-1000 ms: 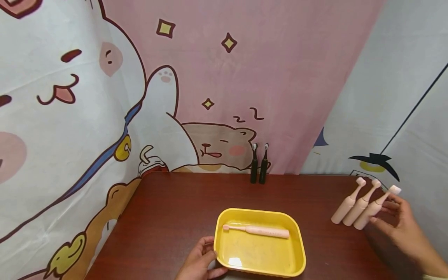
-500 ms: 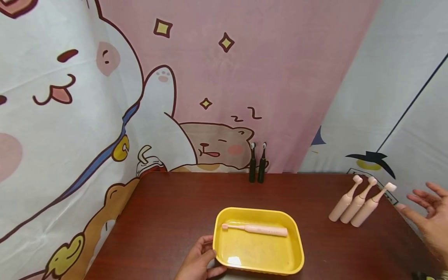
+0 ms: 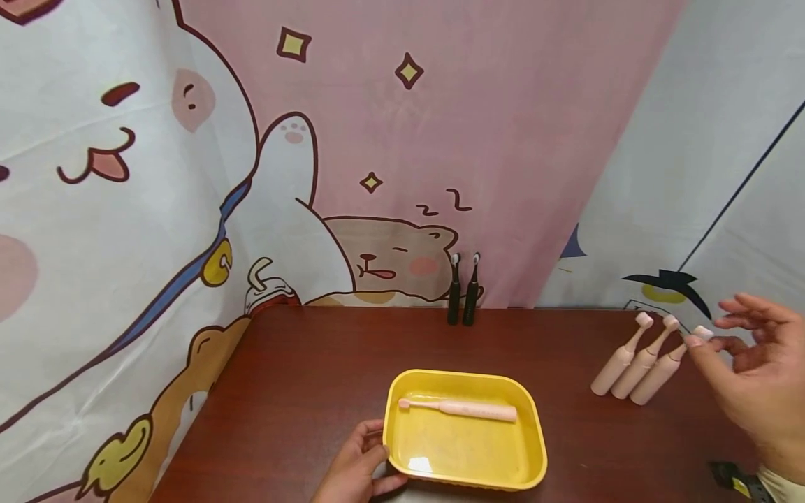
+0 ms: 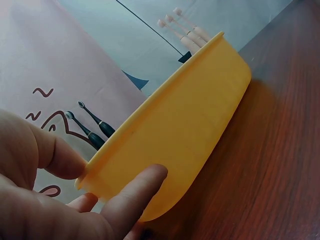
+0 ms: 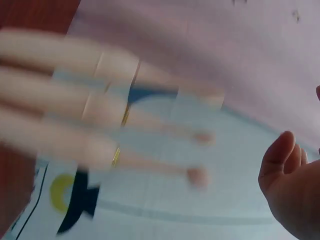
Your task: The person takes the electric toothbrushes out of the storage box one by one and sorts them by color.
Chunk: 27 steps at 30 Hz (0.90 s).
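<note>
My left hand [image 3: 355, 464] holds the near left corner of a yellow plastic tub [image 3: 465, 461]. In the left wrist view its thumb [image 4: 142, 192] lies along the tub's outer wall, with a finger bent at the rim. A pink electric toothbrush [image 3: 478, 410] lies on its side inside the tub. At the right, three more pink electric toothbrushes [image 3: 634, 374] stand upright in a row. My right hand [image 3: 755, 363] is beside the rightmost one, thumb and fingers apart around its head; the right wrist view shows the hand off the blurred brushes, holding nothing.
Two black electric toothbrushes [image 3: 462, 300] stand upright at the table's back edge, against the patterned cloth backdrop [image 3: 503, 140]. The dark red wooden table [image 3: 302, 377] lies under everything. Another cloth wall [image 3: 742, 140] rises just beyond the standing pink toothbrushes.
My right hand draws off from the rightmost standing toothbrush to the right, opens wide, then comes back up near its head. The left hand and the tub stay put.
</note>
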Each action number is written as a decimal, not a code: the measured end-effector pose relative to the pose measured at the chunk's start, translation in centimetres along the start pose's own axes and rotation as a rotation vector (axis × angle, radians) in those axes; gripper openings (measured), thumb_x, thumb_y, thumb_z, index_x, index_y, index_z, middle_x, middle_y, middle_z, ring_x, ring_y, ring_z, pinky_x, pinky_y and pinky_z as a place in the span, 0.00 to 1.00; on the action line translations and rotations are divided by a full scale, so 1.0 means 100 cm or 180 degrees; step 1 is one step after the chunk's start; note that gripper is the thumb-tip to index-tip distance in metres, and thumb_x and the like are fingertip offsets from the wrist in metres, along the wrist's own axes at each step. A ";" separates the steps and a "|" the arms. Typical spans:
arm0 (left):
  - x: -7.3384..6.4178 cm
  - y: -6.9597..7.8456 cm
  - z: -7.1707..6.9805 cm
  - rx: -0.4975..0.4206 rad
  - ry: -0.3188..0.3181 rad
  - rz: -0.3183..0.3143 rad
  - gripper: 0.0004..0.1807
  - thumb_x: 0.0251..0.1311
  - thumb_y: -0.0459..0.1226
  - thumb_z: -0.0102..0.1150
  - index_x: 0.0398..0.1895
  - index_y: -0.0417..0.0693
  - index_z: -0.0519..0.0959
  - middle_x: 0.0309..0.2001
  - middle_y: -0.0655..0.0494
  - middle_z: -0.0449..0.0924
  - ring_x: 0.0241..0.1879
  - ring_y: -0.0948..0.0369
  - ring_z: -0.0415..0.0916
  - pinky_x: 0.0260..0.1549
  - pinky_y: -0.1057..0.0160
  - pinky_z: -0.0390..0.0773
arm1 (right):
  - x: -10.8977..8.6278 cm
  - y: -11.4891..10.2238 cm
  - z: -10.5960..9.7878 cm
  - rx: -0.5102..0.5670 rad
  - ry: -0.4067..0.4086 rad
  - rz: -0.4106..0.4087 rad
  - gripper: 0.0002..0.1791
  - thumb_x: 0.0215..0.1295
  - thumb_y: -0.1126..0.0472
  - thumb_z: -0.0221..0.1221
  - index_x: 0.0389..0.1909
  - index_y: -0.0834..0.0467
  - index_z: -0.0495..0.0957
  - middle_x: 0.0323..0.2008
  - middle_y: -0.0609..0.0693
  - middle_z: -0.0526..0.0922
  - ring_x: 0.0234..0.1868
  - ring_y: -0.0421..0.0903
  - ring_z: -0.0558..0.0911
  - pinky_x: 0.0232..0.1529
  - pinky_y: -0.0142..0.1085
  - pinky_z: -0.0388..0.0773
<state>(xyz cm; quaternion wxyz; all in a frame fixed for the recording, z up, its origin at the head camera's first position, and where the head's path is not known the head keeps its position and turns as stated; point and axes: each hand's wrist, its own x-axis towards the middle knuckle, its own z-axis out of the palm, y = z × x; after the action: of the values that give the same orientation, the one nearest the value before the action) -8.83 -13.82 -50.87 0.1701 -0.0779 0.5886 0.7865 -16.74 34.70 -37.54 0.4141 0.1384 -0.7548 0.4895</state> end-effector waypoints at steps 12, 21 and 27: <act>-0.001 0.001 0.000 -0.0042 -0.0015 -0.0009 0.27 0.73 0.28 0.52 0.72 0.32 0.58 0.60 0.35 0.70 0.52 0.54 0.80 0.45 0.49 0.91 | 0.000 -0.042 0.071 -0.0042 -0.1842 -0.0117 0.38 0.55 0.82 0.69 0.68 0.60 0.73 0.57 0.41 0.80 0.53 0.35 0.81 0.47 0.20 0.83; 0.000 0.000 -0.001 -0.0051 -0.0019 -0.0008 0.28 0.73 0.28 0.52 0.72 0.32 0.57 0.59 0.35 0.71 0.51 0.54 0.81 0.46 0.49 0.91 | -0.007 -0.030 0.122 -0.0188 -0.2768 -0.0257 0.32 0.63 0.62 0.74 0.65 0.41 0.74 0.57 0.37 0.82 0.52 0.39 0.85 0.48 0.30 0.85; 0.001 0.000 -0.001 -0.0064 0.0005 -0.0051 0.29 0.72 0.28 0.54 0.72 0.32 0.57 0.59 0.35 0.71 0.50 0.54 0.82 0.47 0.48 0.91 | -0.013 -0.028 0.146 0.0098 -0.3063 -0.0083 0.29 0.67 0.59 0.72 0.65 0.42 0.73 0.56 0.42 0.82 0.52 0.42 0.86 0.44 0.37 0.89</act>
<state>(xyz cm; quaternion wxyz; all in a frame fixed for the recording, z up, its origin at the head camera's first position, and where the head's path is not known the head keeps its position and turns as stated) -8.93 -13.96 -50.90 0.1751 -0.0849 0.5802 0.7909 -21.39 20.63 -39.41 0.0219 0.3647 -0.8516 0.3758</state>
